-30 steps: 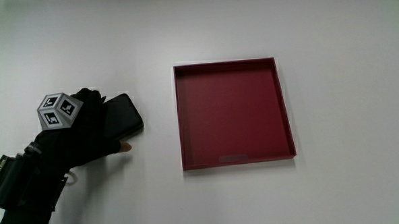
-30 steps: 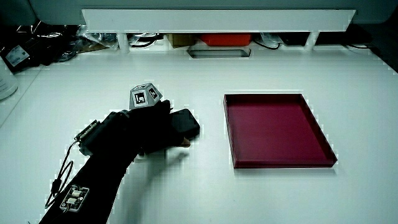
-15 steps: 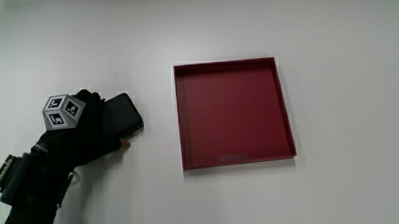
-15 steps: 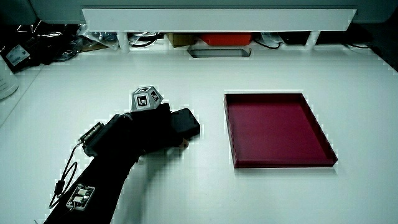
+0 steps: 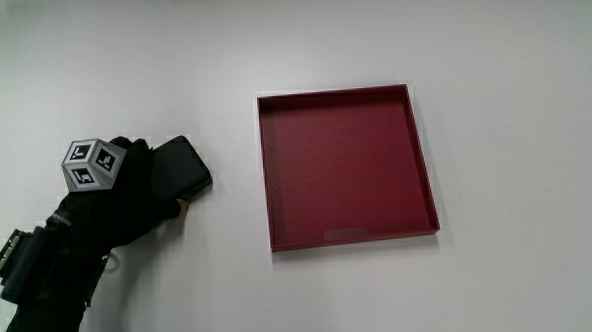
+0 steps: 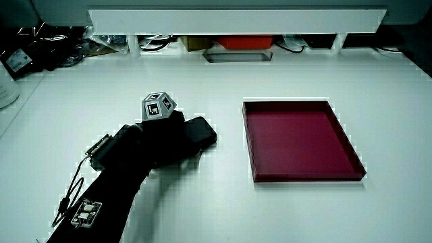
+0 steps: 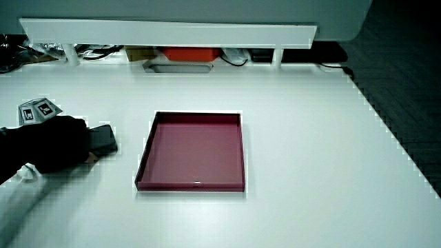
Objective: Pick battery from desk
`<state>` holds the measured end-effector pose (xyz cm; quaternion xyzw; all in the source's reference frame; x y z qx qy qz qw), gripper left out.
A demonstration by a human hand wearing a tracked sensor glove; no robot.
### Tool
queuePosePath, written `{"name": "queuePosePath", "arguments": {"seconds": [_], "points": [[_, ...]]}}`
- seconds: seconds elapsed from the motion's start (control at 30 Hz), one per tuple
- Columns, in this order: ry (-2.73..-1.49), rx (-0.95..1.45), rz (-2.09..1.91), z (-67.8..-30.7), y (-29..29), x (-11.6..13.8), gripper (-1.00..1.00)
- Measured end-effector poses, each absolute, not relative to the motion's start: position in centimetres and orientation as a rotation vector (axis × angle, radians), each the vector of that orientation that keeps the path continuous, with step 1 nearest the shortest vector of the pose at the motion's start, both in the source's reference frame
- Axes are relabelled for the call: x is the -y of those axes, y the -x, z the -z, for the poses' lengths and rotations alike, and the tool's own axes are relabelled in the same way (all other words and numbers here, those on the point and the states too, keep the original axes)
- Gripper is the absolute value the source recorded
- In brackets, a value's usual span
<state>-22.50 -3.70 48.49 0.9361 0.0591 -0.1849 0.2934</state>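
The battery (image 5: pixel 186 166), a flat black block with rounded corners, lies on the white desk beside the red tray (image 5: pixel 265 187). The gloved hand (image 5: pixel 127 198) lies over the end of the battery nearer the person, fingers curled around it and the thumb pressed to its edge. The patterned cube (image 5: pixel 88 165) sits on the hand's back. Both side views show the same: the battery (image 6: pixel 203 129) (image 7: pixel 105 138) pokes out from under the hand (image 6: pixel 158 140) (image 7: pixel 55 146), toward the tray (image 6: pixel 304 179) (image 7: pixel 189 187). Most of the battery is hidden by the glove.
The shallow square red tray holds nothing. A low white partition (image 6: pixel 236 20) runs along the table's edge farthest from the person, with cables (image 6: pixel 47 47) and an orange item (image 6: pixel 244 42) under it. A pale container (image 6: pixel 5 88) stands near the cables.
The thumb, whose bare tip showed apart from the battery, has closed in against its edge. The hand has tightened around the battery, which has shifted slightly toward the hand.
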Motion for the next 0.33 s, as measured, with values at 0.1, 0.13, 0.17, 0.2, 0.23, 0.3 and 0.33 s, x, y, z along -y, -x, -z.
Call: {"name": "queuePosePath", "arguments": {"seconds": [0.1,0.13,0.17,0.2,0.23,0.3,0.33], "points": [[-2.520,-0.315,0.613,-48.4,20.9,4.2,1.00],[-2.499,-0.289,0.652,-48.0,20.1,4.2,1.00],[-2.477,-0.264,0.691,-47.6,19.4,4.2,1.00],[-2.475,-0.311,0.747,-47.7,18.8,4.5,1.00],[-2.472,-0.358,0.803,-47.8,18.1,4.7,1.00],[-2.424,-0.260,0.768,-46.7,16.7,4.9,1.00],[-2.455,-0.343,0.753,-46.4,16.0,5.2,1.00]]}}
